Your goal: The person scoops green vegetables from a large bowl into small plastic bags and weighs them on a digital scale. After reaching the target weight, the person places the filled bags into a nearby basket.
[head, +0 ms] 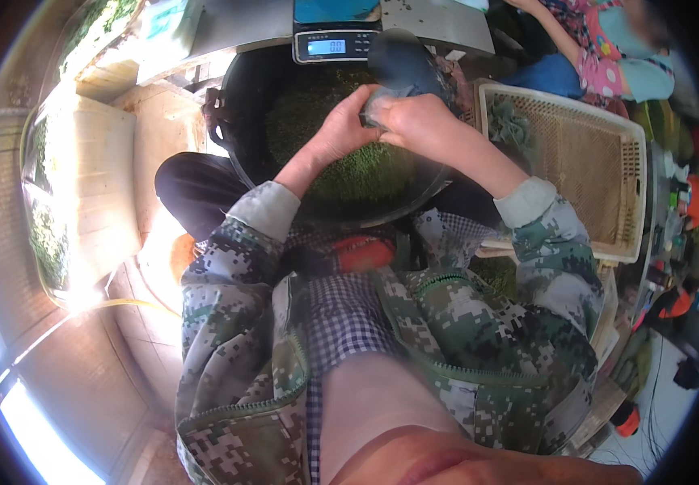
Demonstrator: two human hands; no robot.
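Note:
Both hands meet above a large black tub (237, 160) resting between the person's legs. My left hand (343, 124) and my right hand (416, 121) grip a small piece of clear plastic (373, 106), likely a bag; its contents cannot be made out. Beneath the hands, a mass of small green plant material (367, 173) lies in the tub, too fine to name exactly. Just beyond the hands, a digital scale (337, 46) with a lit display and a blue top (337, 11) stands at the table's edge.
At the right is a cream plastic basket (589, 170) with a crumpled grey-green net or cloth (507, 127) in it. Clear bags of green material (49, 242) stand to the left. Another person (604, 54) sits at the upper right. A grey tabletop (440, 24) runs along the far side.

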